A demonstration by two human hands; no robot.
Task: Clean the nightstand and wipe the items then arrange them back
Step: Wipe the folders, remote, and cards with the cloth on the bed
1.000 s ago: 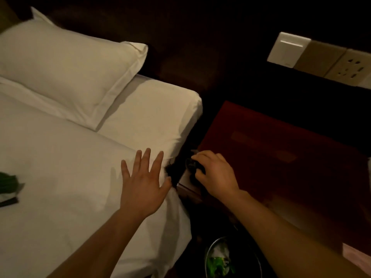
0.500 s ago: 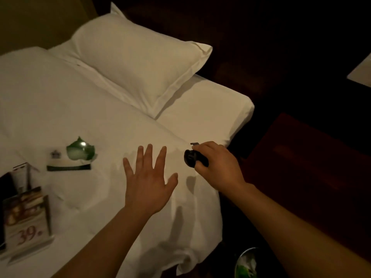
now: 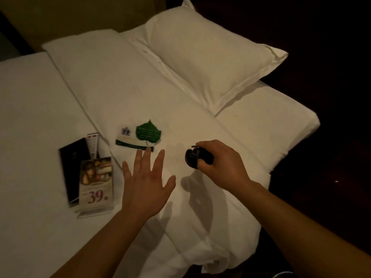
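1. A white bed is filling most of the head view, its cover lying rumpled at the near corner.
2. A white pillow is resting at the head of the bed, by the dark wall.
3. The person's left hand is hovering flat over the cover, fingers spread and holding nothing.
4. The right hand is curling around a small black object, carrying it above the cover to the right of the left hand; what the object is cannot be told.
5. A dark booklet is lying on the bed at left, beside a standing card showing "39".
6. A green leaf-shaped card is lying just beyond the left fingertips, touching a long green-edged card.
7. A tiny clip-like item is sitting just left of the leaf card.
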